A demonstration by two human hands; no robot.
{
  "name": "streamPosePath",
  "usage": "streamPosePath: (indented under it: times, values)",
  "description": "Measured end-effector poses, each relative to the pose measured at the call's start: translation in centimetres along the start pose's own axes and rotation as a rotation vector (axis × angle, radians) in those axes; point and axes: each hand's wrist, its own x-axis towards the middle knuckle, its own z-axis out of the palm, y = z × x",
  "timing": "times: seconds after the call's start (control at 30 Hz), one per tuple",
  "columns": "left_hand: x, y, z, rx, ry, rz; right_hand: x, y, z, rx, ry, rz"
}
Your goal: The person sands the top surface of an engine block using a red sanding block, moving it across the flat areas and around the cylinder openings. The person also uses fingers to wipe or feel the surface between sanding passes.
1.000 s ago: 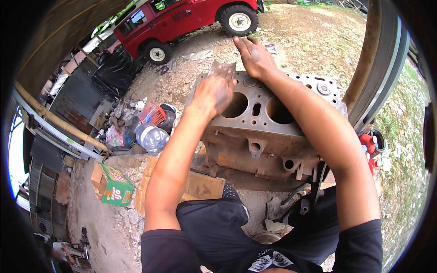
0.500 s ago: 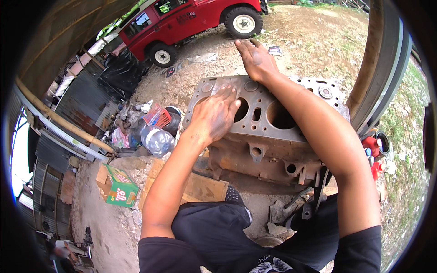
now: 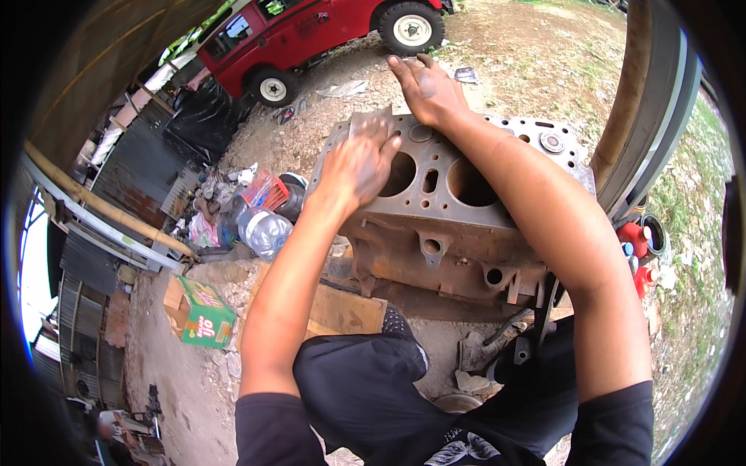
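Observation:
A grey, rust-sided engine block [image 3: 451,225] stands in front of me, its flat top pierced by large round cylinder bores [image 3: 472,183] and many small holes. My left hand [image 3: 355,167] lies flat on the left part of that top, fingers stretched and blurred by motion. Under its fingertips a thin grey-brown sheet [image 3: 383,114], resembling sandpaper, sticks out. My right hand [image 3: 431,92] is at the block's far edge with its fingers extended; nothing shows in it. Whether the right wrist touches the block I cannot tell. My right forearm crosses above the bores and hides part of the top.
A red off-road vehicle [image 3: 311,35] is parked beyond. To the left lie a clear plastic jug [image 3: 264,233], a red basket [image 3: 266,192] and a green carton [image 3: 200,312]. A post [image 3: 625,101] and red bottles [image 3: 636,237] stand to the right. Cardboard [image 3: 350,314] lies below.
My left hand has slid with the sheet away from me and slightly left over the block. My right hand stays at the far edge. The whole view has shifted a little.

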Motion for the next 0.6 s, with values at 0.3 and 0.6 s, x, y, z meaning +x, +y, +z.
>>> streamPosePath:
  times: [0.3, 0.6]
  values:
    - [-2.4, 1.9, 0.1, 0.172, 0.077, 0.071, -0.5, -0.2, -0.6, 0.011, -0.040, -0.016]
    - [-1.4, 0.2, -1.3, -0.111, -0.051, 0.050, 0.1, 1.2, 0.0, 0.083, 0.010, -0.061]
